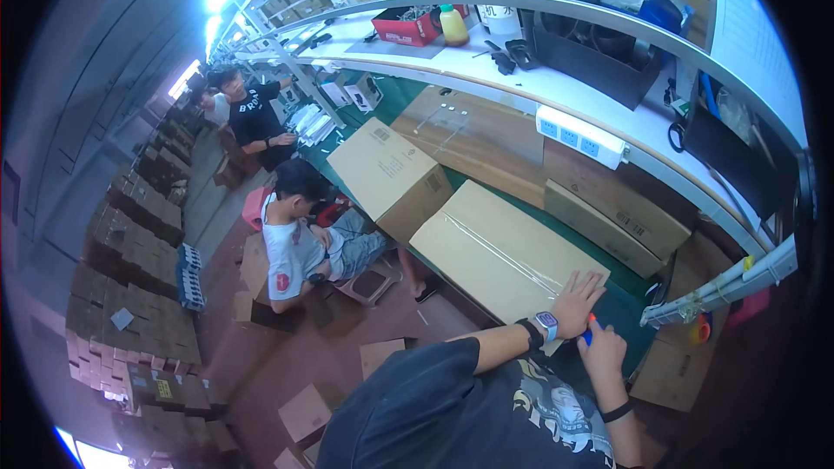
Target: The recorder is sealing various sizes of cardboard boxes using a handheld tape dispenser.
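Observation:
A long cardboard box [512, 247], its top seam covered by shiny clear tape, lies on the green-topped bench in front of me. My left hand [575, 302], with a watch on the wrist, rests on the near end of its top, fingers spread. Close beside it, at the box's near right corner, my right hand [603, 353] is closed round a small blue tool [588, 336] with an orange-red tip. Fingers cover most of this tool, so its kind cannot be made out.
Another carton [391, 174] stands beyond the long box. Flat cartons [608, 226] lean along the bench's back, under a shelf with a white power strip [580, 135]. A seated person [300, 243] is at left, another person [256, 117] stands farther off. Stacked cartons [130, 295] line the floor.

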Available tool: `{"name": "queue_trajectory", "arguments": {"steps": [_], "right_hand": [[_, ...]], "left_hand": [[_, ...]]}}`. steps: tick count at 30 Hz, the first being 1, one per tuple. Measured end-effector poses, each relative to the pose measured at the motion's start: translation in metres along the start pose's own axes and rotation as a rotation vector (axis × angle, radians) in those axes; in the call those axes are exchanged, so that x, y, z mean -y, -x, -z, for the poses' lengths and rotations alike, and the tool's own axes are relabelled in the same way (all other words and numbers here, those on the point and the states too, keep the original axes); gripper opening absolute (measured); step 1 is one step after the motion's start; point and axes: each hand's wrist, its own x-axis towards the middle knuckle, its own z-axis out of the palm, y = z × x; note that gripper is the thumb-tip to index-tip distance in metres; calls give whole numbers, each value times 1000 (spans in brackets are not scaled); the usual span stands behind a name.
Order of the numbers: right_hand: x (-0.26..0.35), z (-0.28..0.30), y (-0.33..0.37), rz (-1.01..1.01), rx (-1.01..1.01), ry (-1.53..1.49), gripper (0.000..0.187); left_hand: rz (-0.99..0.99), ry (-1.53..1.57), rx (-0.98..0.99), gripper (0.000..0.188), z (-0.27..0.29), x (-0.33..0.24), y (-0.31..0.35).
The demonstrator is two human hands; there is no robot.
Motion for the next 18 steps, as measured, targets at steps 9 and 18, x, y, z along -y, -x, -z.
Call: {"name": "queue_trajectory", "arguments": {"steps": [9, 18], "right_hand": [[-30, -111, -6, -50, 118, 364, 18], [-37, -64, 41, -404, -142, -247, 33]], "left_hand": [[54, -65, 61, 67, -3, -24, 7], [156, -534, 12, 43, -29, -6, -27]]}}
